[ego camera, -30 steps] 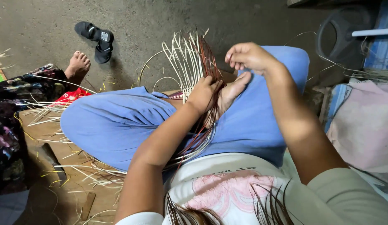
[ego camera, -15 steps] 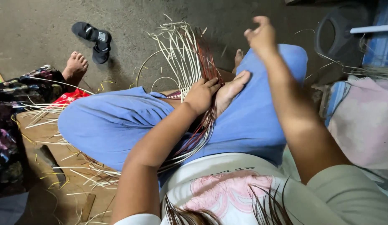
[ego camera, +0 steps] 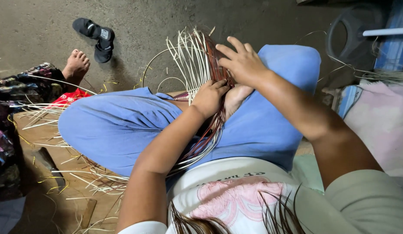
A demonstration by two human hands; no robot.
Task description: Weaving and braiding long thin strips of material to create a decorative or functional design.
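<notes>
While you sit cross-legged in blue trousers [ego camera: 119,130], the half-woven rattan piece [ego camera: 201,78] rests on your lap, its pale and dark red strips [ego camera: 212,130] curving back toward your white shirt [ego camera: 227,190]. Your left hand [ego camera: 208,99] is curled over the woven edge, fingers pressed together and clamping the strips against your bare foot [ego camera: 236,97]. Just beyond it, your right hand [ego camera: 242,63] lies on the dark red strands — fingers loosely spread, fingertips touching the upright stakes; whether it pinches one I cannot tell. The loose stake ends fan upward past both hands. Off your left knee, cut slivers [ego camera: 80,173] litter the wooden board [ego camera: 50,138]. Farther out on the concrete floor [ego camera: 158,21], another person's bare foot [ego camera: 76,65] shows beside a patterned cloth [ego camera: 19,86] — and a black sandal [ego camera: 97,37] lies well apart near the top edge.
</notes>
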